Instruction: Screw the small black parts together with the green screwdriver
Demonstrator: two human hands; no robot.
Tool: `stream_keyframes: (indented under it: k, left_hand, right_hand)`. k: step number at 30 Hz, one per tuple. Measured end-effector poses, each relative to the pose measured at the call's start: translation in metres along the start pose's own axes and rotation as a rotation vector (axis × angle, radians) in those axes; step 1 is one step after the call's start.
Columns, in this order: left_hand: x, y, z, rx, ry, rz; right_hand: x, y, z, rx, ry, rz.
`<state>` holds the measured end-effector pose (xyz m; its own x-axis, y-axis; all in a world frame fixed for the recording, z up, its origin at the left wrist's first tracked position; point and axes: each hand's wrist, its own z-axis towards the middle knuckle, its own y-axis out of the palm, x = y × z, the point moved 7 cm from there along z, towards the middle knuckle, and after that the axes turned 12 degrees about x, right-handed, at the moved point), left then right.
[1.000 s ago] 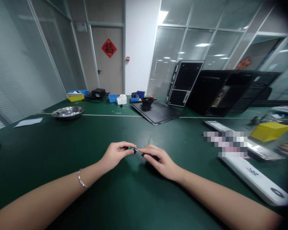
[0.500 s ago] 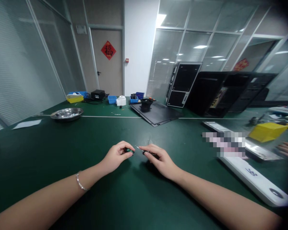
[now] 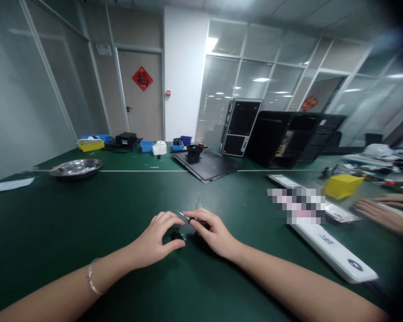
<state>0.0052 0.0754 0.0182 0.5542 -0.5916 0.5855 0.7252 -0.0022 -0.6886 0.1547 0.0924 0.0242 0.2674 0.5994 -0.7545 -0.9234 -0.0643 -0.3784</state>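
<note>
My left hand is open, thumb and fingers apart around a small black and green part. That part seems to lie on the green table, close to the thumb tip; its kind is too small to tell. Just to the right, my right hand is closed around a small screwdriver with a dark handle. Its thin metal shaft points up and left, towards my left fingertips. Most of the handle is hidden inside the fingers.
A metal bowl with small pieces stands left. A black panel bears a black part. Computer cases stand behind. To the right lie a long white device, a yellow bin and another person's hands.
My left fingers have opened and let go of the black and green part, now lower between them. The right hand still holds the screwdriver. The view has turned right, showing more of another person's hands.
</note>
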Motion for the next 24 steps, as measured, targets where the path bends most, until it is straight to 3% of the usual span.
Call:
stream_keyframes:
  k: [6, 9, 13, 16, 24]
  left_hand:
    - [0.007, 0.003, 0.001, 0.005, -0.030, 0.188]
    - [0.004, 0.002, 0.001, 0.024, -0.026, 0.066]
    - [-0.018, -0.003, 0.002, 0.127, -0.128, -0.194]
    - [-0.028, -0.002, 0.004, 0.136, -0.188, -0.301]
    - [-0.009, -0.001, 0.005, 0.068, -0.100, -0.036]
  right_hand:
    - [0.001, 0.000, 0.001, -0.013, 0.002, -0.026]
    - [0.001, 0.001, 0.001, -0.020, 0.009, -0.030]
    - [0.000, 0.001, 0.001, -0.020, 0.006, -0.047]
    - [0.001, 0.002, 0.001, -0.024, 0.001, -0.075]
    - [0.001, 0.015, -0.005, -0.181, 0.023, -0.239]
